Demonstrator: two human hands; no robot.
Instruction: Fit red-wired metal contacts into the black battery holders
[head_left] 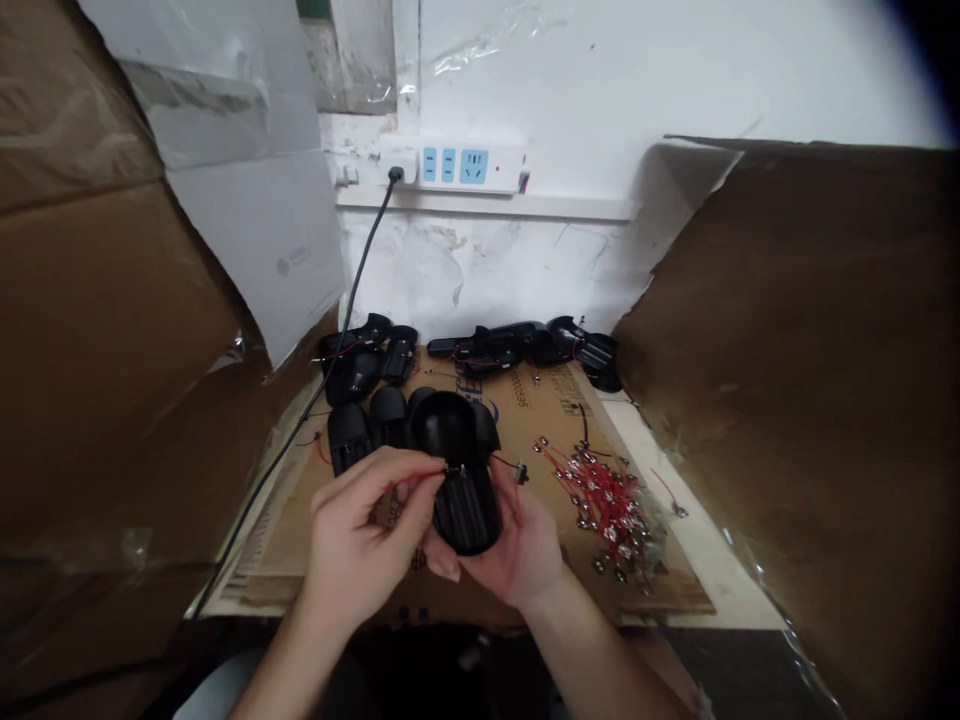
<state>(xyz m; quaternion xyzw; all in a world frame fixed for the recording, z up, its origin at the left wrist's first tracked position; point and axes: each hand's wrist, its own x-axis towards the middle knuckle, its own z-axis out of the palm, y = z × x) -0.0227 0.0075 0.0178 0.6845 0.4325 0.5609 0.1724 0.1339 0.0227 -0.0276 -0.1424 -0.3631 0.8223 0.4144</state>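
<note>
A black plastic housing (pixel 466 505) with a rounded, hollow top and a ribbed lower part is held over the cardboard. My right hand (pixel 525 545) cups it from below and the right side. The thumb and index finger of my left hand (pixel 375 530) pinch at the housing's middle edge, where small metal bits show; what lies between the fingertips is too small to make out. A thin wire runs from the housing to a small metal part (pixel 522 473) beside my right hand. More black housings (pixel 348 432) stand just behind.
Several black housings (pixel 495 350) lie along the back. A pile of red wires with metal pieces (pixel 611 505) is at right on the cardboard sheet (pixel 540 420). A black cable (pixel 360 260) hangs from the power strip (pixel 510 168). Cardboard walls (pixel 810 400) flank both sides.
</note>
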